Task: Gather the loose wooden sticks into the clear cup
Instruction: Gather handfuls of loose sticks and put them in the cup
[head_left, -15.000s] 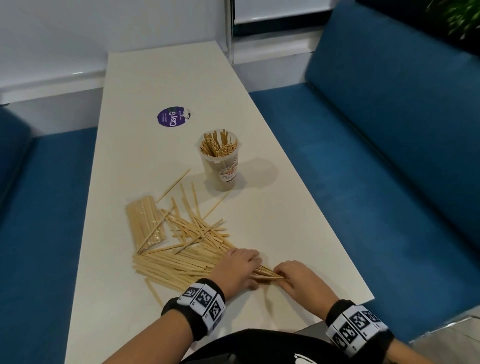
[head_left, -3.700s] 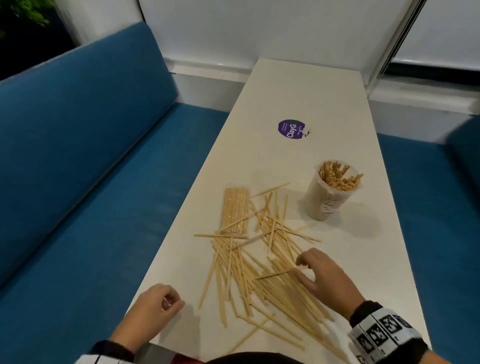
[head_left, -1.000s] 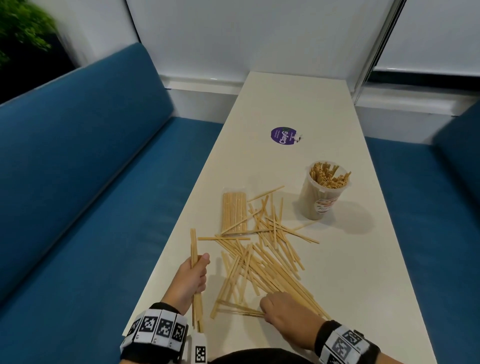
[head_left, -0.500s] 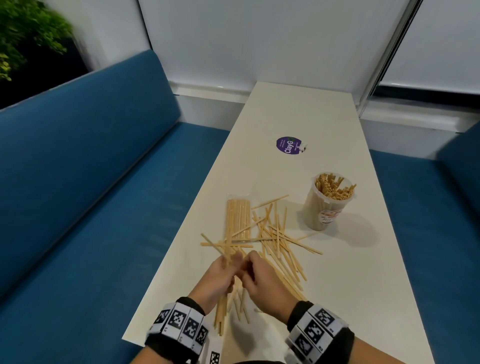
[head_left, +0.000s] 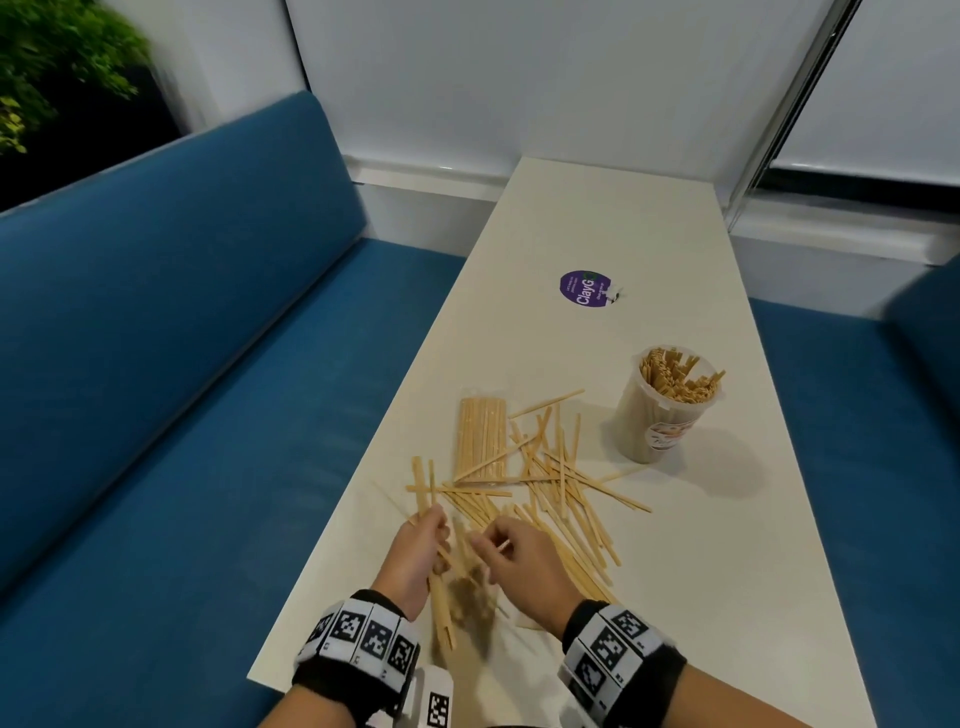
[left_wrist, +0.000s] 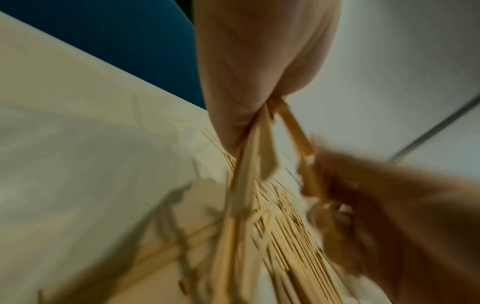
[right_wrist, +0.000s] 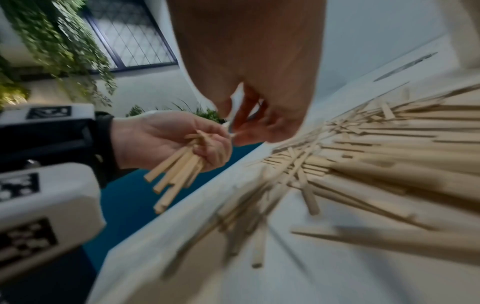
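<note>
A long cream table (head_left: 597, 218) runs between blue benches. My left hand (head_left: 415, 551) grips a small bundle of sticks (right_wrist: 176, 170); my right hand (head_left: 524, 561) pinches one stick beside it. Loose wooden sticks (head_left: 561, 483) lie scattered ahead, the clear cup (head_left: 660, 415) beyond them already crowded. I judge a slack grip could fan the bundle and spill it off the near edge.

Bare forearms, black wristbands (head_left: 358, 670), white blocks printed with black square-pattern markers (head_left: 608, 642) on both wrists
</note>
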